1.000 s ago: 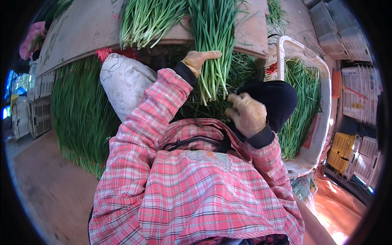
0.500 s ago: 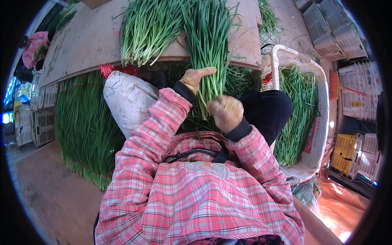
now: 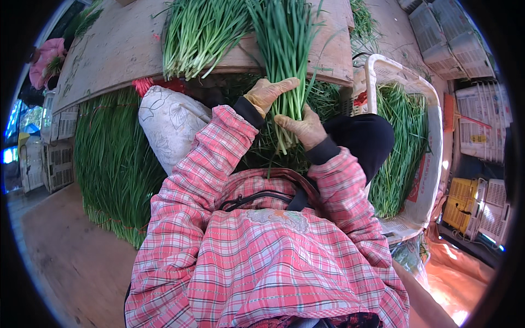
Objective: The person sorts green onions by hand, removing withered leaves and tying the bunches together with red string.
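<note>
A bunch of garlic chives (image 3: 285, 49) slants from the wooden board down toward my lap, its pale stem ends nearest me. My gloved left hand (image 3: 269, 94) is closed round the stems, thumb lying across them. Lower down, my gloved right hand (image 3: 304, 124) grips the same bunch close to the cut ends, with its thumb over the front. The fingers behind the stems are hidden in both hands. Just left of this bunch, a loose pile of chives (image 3: 202, 41) lies on the board with its stem ends at the near edge.
The wooden board (image 3: 123, 52) spans the front. Tied chives (image 3: 112, 164) stand in a thick stack at left. On the right, a white plastic basket (image 3: 433, 164) holds more chives (image 3: 396, 158). Crates (image 3: 481, 123) line the far right. Another person in pink (image 3: 46, 63) is at the far left.
My right hand, blurred and fisted at the stem ends before, now wraps the stems with its thumb in front. The bunch and my left hand have shifted slightly right.
</note>
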Demonstrator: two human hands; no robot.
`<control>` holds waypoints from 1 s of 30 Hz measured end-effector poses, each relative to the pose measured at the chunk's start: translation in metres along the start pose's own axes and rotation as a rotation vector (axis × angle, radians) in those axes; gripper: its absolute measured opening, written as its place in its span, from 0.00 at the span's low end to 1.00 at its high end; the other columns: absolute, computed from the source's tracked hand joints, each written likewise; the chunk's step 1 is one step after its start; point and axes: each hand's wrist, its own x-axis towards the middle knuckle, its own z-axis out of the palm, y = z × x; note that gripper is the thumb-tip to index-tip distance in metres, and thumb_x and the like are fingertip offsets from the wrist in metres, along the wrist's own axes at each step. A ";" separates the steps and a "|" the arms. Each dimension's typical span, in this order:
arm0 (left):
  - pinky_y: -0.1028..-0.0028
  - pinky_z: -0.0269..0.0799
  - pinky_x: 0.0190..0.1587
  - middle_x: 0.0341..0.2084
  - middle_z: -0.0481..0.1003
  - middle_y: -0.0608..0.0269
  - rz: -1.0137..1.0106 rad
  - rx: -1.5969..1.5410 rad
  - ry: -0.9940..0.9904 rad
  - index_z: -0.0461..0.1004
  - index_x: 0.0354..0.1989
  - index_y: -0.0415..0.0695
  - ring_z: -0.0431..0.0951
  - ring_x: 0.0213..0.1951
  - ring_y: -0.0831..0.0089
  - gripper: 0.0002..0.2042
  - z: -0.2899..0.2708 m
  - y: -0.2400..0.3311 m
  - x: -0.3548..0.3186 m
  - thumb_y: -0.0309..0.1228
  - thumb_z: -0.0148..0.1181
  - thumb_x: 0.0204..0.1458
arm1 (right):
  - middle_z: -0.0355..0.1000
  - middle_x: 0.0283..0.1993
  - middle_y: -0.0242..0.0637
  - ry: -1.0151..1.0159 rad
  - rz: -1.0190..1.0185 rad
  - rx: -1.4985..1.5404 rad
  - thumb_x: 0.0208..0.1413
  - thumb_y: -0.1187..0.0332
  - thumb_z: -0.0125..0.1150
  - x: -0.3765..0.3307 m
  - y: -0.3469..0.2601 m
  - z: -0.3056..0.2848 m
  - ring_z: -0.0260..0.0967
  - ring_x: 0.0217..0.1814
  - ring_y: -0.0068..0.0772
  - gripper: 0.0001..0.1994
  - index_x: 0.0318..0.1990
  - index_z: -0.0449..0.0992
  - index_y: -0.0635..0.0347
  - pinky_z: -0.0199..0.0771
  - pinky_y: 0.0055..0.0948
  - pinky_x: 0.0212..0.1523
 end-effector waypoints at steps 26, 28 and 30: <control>0.67 0.74 0.44 0.44 0.72 0.61 0.152 -0.051 0.051 0.60 0.59 0.42 0.76 0.42 0.71 0.22 -0.022 -0.034 -0.056 0.33 0.53 0.56 | 0.74 0.34 0.35 0.021 0.054 0.393 0.47 0.70 0.65 -0.012 0.006 -0.006 0.72 0.30 0.24 0.15 0.42 0.72 0.64 0.72 0.23 0.30; 0.66 0.72 0.46 0.45 0.73 0.61 0.152 -0.092 -0.003 0.61 0.57 0.41 0.76 0.42 0.70 0.21 -0.018 -0.033 -0.058 0.33 0.53 0.56 | 0.74 0.36 0.39 0.007 0.071 0.478 0.48 0.65 0.64 -0.012 0.008 -0.008 0.74 0.33 0.29 0.18 0.44 0.71 0.66 0.74 0.24 0.30; 0.65 0.69 0.49 0.45 0.73 0.59 0.131 -0.078 -0.002 0.65 0.54 0.40 0.76 0.43 0.67 0.19 -0.031 -0.043 -0.052 0.33 0.51 0.56 | 0.74 0.40 0.45 -0.020 0.079 0.531 0.49 0.62 0.63 -0.011 0.013 -0.010 0.75 0.36 0.34 0.20 0.45 0.70 0.67 0.75 0.26 0.31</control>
